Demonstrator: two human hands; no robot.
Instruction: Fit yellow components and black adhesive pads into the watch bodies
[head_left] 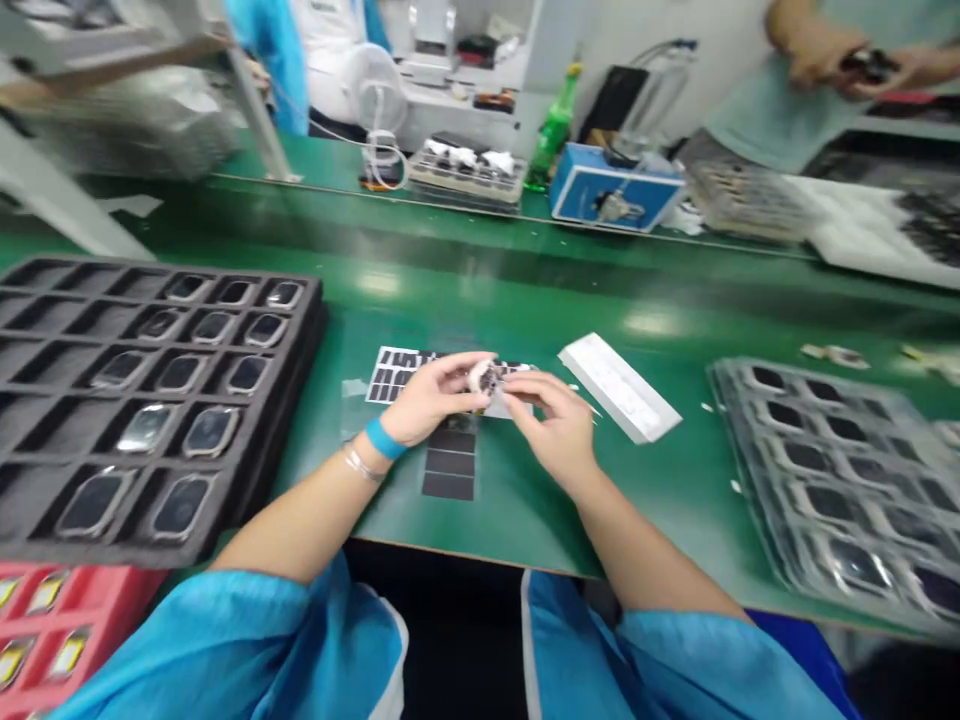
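Between my two hands is a small, pale-rimmed watch case [484,377] with dark parts inside. The thumb and fingers of my left hand [427,398] are closed around its left side. My right hand [553,418] pinches at its right edge; whatever lies between those fingertips is too small to make out. Beneath the hands lies a white sheet of black stickers [388,382], partly covered by them. Nearer to me is a strip of black rectangles [449,474] on the green table [540,520]. To the right of my right hand sits a long white tray [619,390].
A black foam tray [251,440] of watch-like units stands left, above a red tray [97,610]. Stacked clear trays [757,500] hold more units at right. On the back ledge are a blue box [615,190], a green bottle [553,130] and a fan [377,90]. Two people are across the bench.
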